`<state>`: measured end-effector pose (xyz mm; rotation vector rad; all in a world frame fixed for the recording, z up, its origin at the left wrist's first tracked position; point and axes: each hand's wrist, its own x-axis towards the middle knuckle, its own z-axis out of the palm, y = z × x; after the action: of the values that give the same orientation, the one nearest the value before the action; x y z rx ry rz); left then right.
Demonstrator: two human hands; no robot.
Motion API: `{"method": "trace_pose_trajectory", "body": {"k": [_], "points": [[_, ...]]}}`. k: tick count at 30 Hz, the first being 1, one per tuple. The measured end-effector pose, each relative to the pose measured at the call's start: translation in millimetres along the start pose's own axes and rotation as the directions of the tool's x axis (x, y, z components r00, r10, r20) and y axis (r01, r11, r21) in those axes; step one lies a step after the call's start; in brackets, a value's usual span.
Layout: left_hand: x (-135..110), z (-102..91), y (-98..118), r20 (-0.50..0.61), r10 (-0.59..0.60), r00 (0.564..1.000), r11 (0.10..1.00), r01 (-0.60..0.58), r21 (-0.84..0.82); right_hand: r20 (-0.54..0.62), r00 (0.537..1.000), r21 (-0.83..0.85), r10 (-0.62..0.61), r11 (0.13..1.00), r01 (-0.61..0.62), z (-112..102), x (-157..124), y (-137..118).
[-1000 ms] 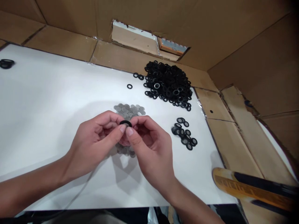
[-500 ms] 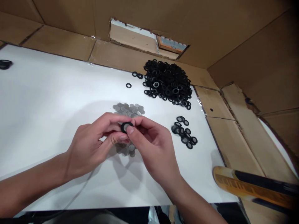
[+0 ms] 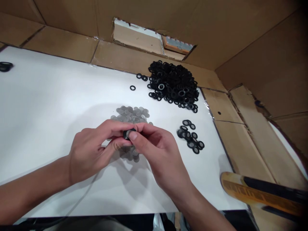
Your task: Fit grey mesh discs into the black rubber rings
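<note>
Between both hands is a black rubber ring (image 3: 126, 134) with a grey mesh disc (image 3: 129, 132) in or against its middle. My left hand (image 3: 92, 149) pinches the ring's left side between thumb and fingers. The thumb of my right hand (image 3: 160, 152) presses on the disc, its fingers curled behind the ring. Below and behind the hands lies a spread of loose grey discs (image 3: 132, 112), partly covered by them. To the right rests a small group of black rings with grey discs in them (image 3: 191, 144).
A large heap of black rings (image 3: 173, 83) sits at the back right, with a single ring (image 3: 132, 88) beside it. Cardboard walls (image 3: 69, 43) surround the white table (image 3: 48, 96). A yellow and black cylindrical object (image 3: 252, 191) juts in at right. A dark item (image 3: 6, 66) lies far left.
The ring has tilted in my fingers, so its face shows less. My right thumb has shifted slightly left over the disc. The piles have not changed.
</note>
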<state>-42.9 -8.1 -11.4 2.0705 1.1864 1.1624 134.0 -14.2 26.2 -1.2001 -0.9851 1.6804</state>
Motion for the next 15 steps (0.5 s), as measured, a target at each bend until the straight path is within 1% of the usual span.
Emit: {"method": "trace_pose_trajectory", "body": {"k": [5,11,15], "points": [[1.5,-0.9,-0.5,-0.006,0.033,0.999,0.999,-0.033,0.022,0.002,1.000,-0.034,0.008,0.999,-0.008,-0.7,-0.3,0.6],[0.9,-0.5,-2.1,0.001,0.027,1.000,0.999,-0.027,0.030,-0.033,0.999,-0.038,-0.016,0.999,0.014,1.1,-0.2,2.2],[-1.3,0.2,-2.5,-0.012,0.019,1.000,0.999,-0.019,0.028,-0.032,0.999,-0.040,-0.015,0.999,0.014,0.9,-0.8,1.5]]}}
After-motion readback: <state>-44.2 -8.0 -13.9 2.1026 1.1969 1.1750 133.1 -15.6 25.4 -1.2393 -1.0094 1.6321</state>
